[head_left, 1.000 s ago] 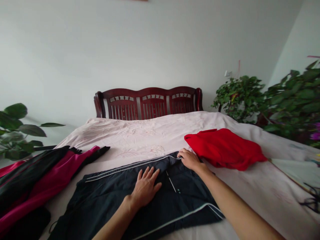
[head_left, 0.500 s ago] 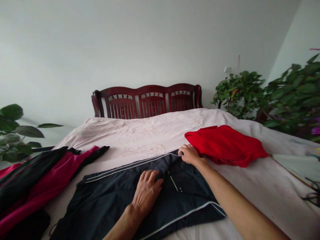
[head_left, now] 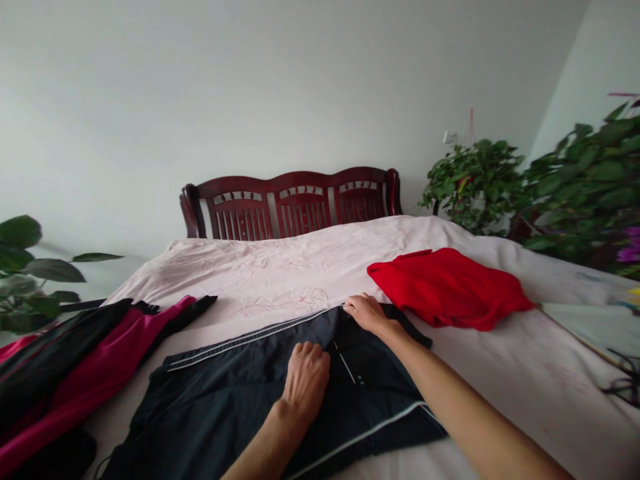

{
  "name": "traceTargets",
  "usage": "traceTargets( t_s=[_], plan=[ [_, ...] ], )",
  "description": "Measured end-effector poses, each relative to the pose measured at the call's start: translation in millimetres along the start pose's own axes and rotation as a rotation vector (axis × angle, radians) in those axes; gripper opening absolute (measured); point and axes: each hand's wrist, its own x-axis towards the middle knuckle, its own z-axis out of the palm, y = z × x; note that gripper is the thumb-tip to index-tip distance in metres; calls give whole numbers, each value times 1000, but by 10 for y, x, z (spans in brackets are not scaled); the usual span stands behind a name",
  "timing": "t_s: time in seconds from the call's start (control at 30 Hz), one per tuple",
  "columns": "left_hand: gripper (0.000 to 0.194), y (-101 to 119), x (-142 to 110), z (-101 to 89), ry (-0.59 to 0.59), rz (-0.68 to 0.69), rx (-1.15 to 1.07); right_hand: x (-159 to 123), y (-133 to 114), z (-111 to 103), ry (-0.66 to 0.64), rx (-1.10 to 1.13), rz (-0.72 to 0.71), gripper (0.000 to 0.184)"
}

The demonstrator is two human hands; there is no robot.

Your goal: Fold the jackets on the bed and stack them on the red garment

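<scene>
A dark navy garment (head_left: 225,393) with white piping lies spread on the pink bedspread (head_left: 280,267) in front of me. My left hand (head_left: 306,379) rests on its middle with the fingers curled under, knuckles up, pinching the cloth. At the garment's far edge my right hand (head_left: 367,312) grips the fabric by the white piping. A red garment (head_left: 450,287) lies just right of that hand.
A magenta and black garment (head_left: 75,360) is heaped at the left of the bed. A dark red wooden headboard (head_left: 290,203) stands at the far end. Leafy plants (head_left: 550,187) crowd the right side, another plant (head_left: 30,273) the left.
My left hand went from flat with spread fingers to curled shut on the cloth. My right hand slid slightly left along the garment's far edge, pulling the fabric with it.
</scene>
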Motion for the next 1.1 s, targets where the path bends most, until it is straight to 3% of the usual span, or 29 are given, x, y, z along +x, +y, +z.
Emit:
traceTargets(
  t_s=[0.17,0.3,0.4,0.5,0.57,0.63,0.73,0.87,1.0,1.1],
  plan=[
    [29,-162,-87,43,-14,73,-119,62,102,140,28,21,-9,28],
    [23,-244,-135,111,24,98,-366,58,150,123,57,34,2,26],
    [23,-206,-142,127,15,184,-559,25,41,44,129,30,19,34],
    [27,-111,-122,62,-69,269,-695,-54,-170,38,166,43,-104,40],
    [32,-78,-109,-16,-136,290,-788,-131,-254,92,80,43,-219,47],
    [36,-127,-111,-100,-153,275,-849,-199,-237,156,-47,24,-246,51],
    [39,-429,-178,-194,-46,159,-763,-231,-115,197,-128,-4,-147,52],
    [44,-1172,-423,-172,96,-119,-278,-147,-148,169,-87,-7,2,53],
    [55,-1834,-774,79,40,-373,112,-134,-280,211,-34,22,43,61],
    [60,-2061,-995,290,-79,-441,187,-228,-184,281,-55,72,51,60]
  ],
)
